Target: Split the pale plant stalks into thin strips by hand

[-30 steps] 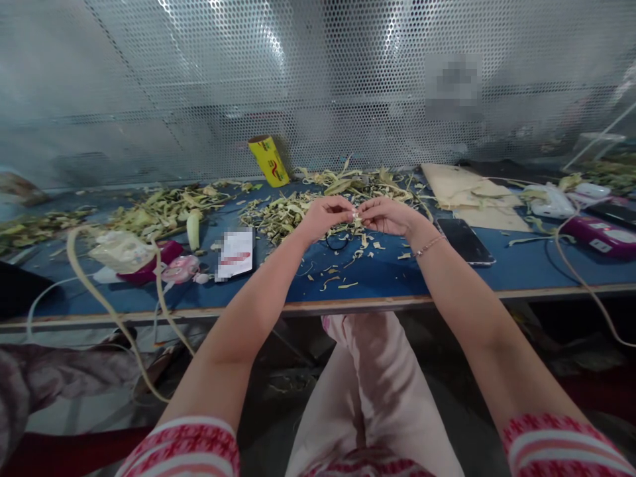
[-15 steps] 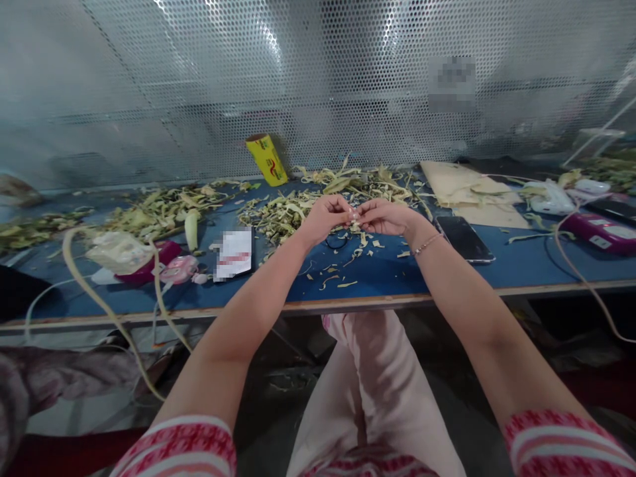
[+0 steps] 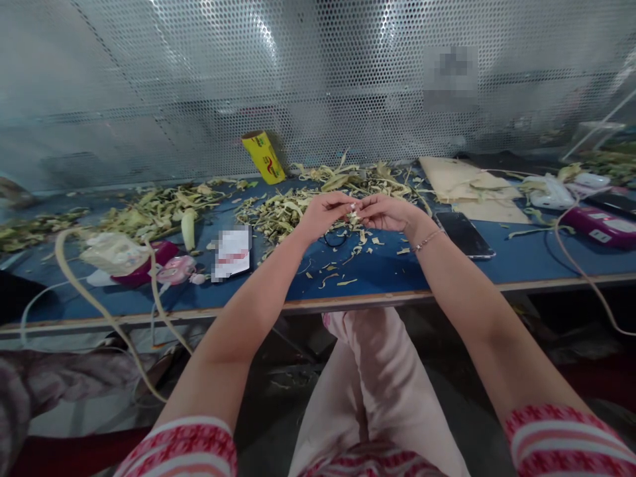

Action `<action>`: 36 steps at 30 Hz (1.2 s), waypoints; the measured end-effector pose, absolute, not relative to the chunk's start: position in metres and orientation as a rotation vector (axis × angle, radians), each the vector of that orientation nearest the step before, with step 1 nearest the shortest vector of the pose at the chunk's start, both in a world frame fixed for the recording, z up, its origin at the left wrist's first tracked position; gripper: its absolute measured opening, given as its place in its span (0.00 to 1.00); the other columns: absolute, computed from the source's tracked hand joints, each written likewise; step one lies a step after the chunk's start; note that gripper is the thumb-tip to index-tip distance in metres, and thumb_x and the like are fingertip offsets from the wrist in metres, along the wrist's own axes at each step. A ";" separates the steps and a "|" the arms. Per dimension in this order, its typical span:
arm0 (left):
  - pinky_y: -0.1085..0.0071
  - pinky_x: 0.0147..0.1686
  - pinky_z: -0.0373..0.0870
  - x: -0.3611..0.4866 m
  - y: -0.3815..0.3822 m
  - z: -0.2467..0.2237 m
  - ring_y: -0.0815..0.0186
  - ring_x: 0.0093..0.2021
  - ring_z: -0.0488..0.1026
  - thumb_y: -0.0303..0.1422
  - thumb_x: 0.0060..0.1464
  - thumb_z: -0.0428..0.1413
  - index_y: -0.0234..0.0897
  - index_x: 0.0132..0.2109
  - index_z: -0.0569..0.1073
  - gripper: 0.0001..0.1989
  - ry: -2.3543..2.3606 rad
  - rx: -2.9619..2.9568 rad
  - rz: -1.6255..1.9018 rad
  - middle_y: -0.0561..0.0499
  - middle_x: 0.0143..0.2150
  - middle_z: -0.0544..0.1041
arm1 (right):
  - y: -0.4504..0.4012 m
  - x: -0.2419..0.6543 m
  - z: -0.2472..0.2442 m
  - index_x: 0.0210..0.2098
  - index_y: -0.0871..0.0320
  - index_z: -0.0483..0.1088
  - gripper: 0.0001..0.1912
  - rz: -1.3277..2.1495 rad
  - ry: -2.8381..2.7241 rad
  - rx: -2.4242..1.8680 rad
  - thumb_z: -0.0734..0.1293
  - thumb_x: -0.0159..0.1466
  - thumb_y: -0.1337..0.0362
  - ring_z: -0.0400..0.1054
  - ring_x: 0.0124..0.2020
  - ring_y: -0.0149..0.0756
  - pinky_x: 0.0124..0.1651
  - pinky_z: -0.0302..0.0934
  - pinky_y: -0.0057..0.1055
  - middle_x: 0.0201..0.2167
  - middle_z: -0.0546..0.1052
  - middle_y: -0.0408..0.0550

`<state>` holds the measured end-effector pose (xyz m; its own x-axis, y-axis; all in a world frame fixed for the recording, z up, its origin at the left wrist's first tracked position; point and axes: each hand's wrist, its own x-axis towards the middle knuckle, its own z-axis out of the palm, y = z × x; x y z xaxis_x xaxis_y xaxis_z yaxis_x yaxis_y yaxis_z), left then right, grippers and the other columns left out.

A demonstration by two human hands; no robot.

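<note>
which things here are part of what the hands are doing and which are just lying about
Part of it, it seems:
- left hand
- right hand
- small pale piece
- plant scraps

Lying about:
- yellow container
- dark phone
- tan sheets
- purple device, far right

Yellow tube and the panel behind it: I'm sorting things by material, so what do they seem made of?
The yellow tube looks like cardboard, judging by its brown open end; its smooth printed wrap could be paper or film. The panel seems bare metal with a dull sheen: grey, full of small punched holes, with bright streaks.
</note>
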<state>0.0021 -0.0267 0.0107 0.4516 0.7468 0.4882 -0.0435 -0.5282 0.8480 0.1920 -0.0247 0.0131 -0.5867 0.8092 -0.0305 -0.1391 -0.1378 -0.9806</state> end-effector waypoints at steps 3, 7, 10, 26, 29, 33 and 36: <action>0.70 0.35 0.70 0.003 -0.033 0.016 0.67 0.35 0.72 0.35 0.45 0.64 0.40 0.35 0.80 0.08 0.621 1.867 1.160 0.49 0.35 0.76 | -0.025 0.192 0.013 0.30 0.65 0.72 0.07 1.801 -1.469 -0.767 0.72 0.51 0.75 0.67 0.23 0.22 0.28 0.65 0.17 0.21 0.72 0.41; 0.68 0.38 0.70 0.003 -0.035 0.017 0.66 0.36 0.73 0.33 0.46 0.63 0.39 0.36 0.80 0.08 0.628 1.872 1.170 0.48 0.36 0.76 | -0.026 0.191 0.014 0.31 0.65 0.71 0.07 1.802 -1.452 -0.757 0.71 0.52 0.76 0.66 0.22 0.21 0.27 0.65 0.17 0.21 0.71 0.41; 0.69 0.37 0.71 0.001 -0.031 0.013 0.67 0.35 0.73 0.36 0.49 0.61 0.39 0.40 0.79 0.10 0.636 1.988 1.234 0.48 0.36 0.76 | -0.026 0.193 0.015 0.31 0.65 0.70 0.06 1.811 -1.416 -0.767 0.70 0.54 0.76 0.66 0.21 0.21 0.28 0.66 0.16 0.20 0.71 0.41; 0.72 0.35 0.72 0.001 -0.026 0.009 0.73 0.33 0.71 0.33 0.57 0.53 0.36 0.38 0.74 0.06 0.512 2.324 1.298 0.49 0.38 0.74 | -0.023 0.196 0.015 0.33 0.67 0.68 0.04 1.905 -1.348 -0.651 0.64 0.59 0.79 0.69 0.21 0.20 0.28 0.66 0.14 0.20 0.73 0.42; 0.71 0.36 0.71 0.001 -0.025 0.010 0.71 0.36 0.71 0.31 0.57 0.54 0.36 0.37 0.74 0.05 0.498 2.344 1.311 0.49 0.38 0.73 | -0.023 0.196 0.016 0.33 0.67 0.68 0.04 1.896 -1.341 -0.646 0.64 0.59 0.78 0.68 0.21 0.20 0.28 0.66 0.14 0.20 0.72 0.42; 0.71 0.38 0.70 0.000 -0.025 0.012 0.71 0.37 0.71 0.33 0.57 0.53 0.36 0.36 0.73 0.06 0.499 2.401 1.330 0.49 0.38 0.73 | -0.023 0.196 0.016 0.33 0.68 0.68 0.04 1.890 -1.337 -0.657 0.64 0.59 0.79 0.68 0.21 0.21 0.27 0.66 0.15 0.20 0.73 0.43; 0.70 0.38 0.69 -0.001 -0.025 0.012 0.70 0.37 0.71 0.36 0.58 0.53 0.36 0.36 0.73 0.08 0.490 2.425 1.331 0.48 0.37 0.73 | -0.022 0.196 0.016 0.33 0.68 0.68 0.04 1.898 -1.329 -0.651 0.63 0.59 0.79 0.68 0.20 0.20 0.27 0.66 0.15 0.20 0.73 0.43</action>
